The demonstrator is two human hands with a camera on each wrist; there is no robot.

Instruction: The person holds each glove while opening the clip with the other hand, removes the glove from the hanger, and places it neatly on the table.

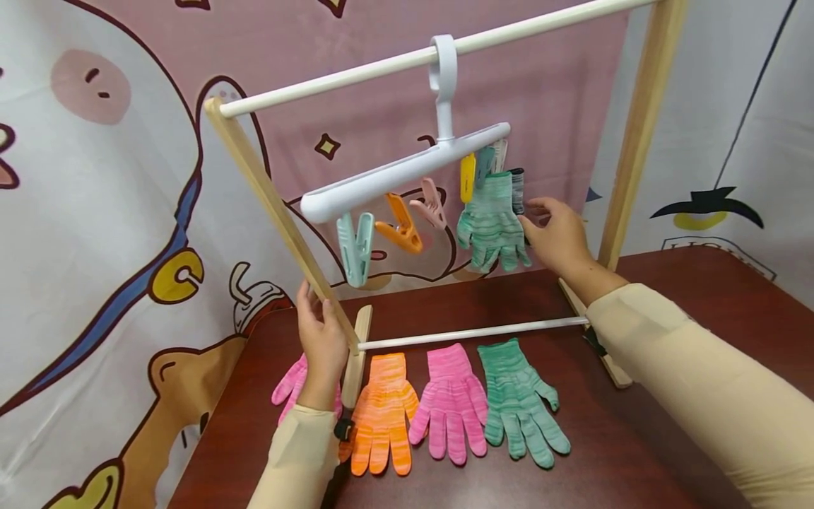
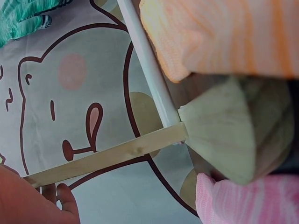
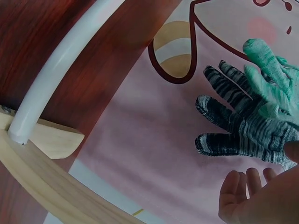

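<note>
My right hand (image 1: 559, 237) is beside the hanging gloves, fingers bent and parted, gripping nothing; its thumb is close to the cuffs. A light green glove (image 1: 492, 219) hangs in front of a black-and-grey striped glove (image 3: 252, 121), which shows better in the right wrist view. Yellow (image 1: 468, 177) and dull teal (image 1: 485, 164) clips sit above them on a white hanger (image 1: 407, 173). My left hand (image 1: 324, 346) holds the rack's left wooden post (image 1: 273, 198), thumb in front and fingers behind; in the left wrist view the fingertips (image 2: 67, 200) show past the post.
A mint clip (image 1: 355, 247), an orange clip (image 1: 400, 226) and a pink clip (image 1: 431, 203) dangle from the hanger. On the table (image 1: 699, 339) lie an orange glove (image 1: 384, 417), pink glove (image 1: 450, 403), green glove (image 1: 521, 403) and a partly hidden pink glove (image 1: 290, 385).
</note>
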